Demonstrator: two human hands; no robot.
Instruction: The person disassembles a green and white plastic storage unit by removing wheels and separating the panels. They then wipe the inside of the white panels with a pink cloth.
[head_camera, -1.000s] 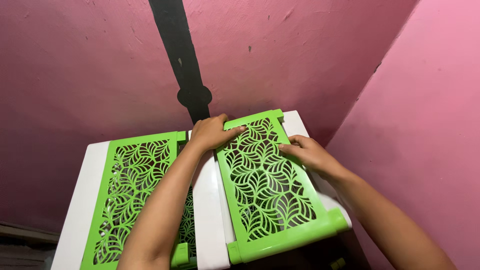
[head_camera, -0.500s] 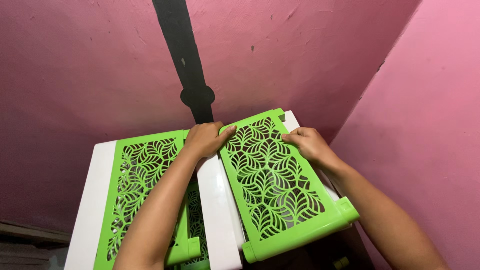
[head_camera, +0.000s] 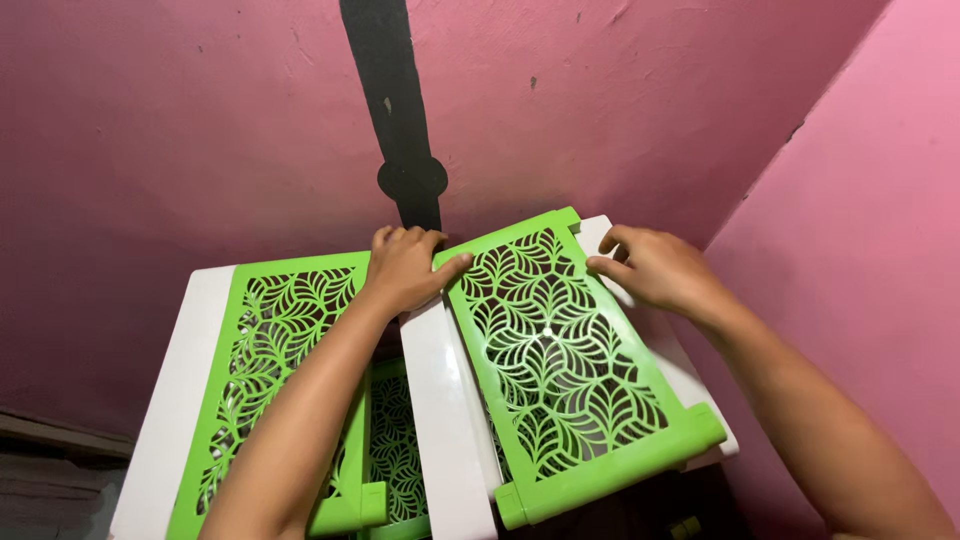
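The left hand (head_camera: 405, 268) rests on the upper left corner of the right green panel (head_camera: 560, 360), its fingers (head_camera: 440, 275) bent over the edge and gripping it. The right hand (head_camera: 655, 268) holds the upper right edge of the same panel, with the fingers curled around the rim. This panel is tilted and sits on the right side of a white plastic frame (head_camera: 440, 420). Two green leaf-pattern panels are on top; the left green panel (head_camera: 270, 350) lies flat, and a third green piece shows lower between them. The frame stands in a corner of pink walls (head_camera: 200, 130); little open room remains at the back and right edges. A black stripe (head_camera: 395, 110) runs down the back wall.
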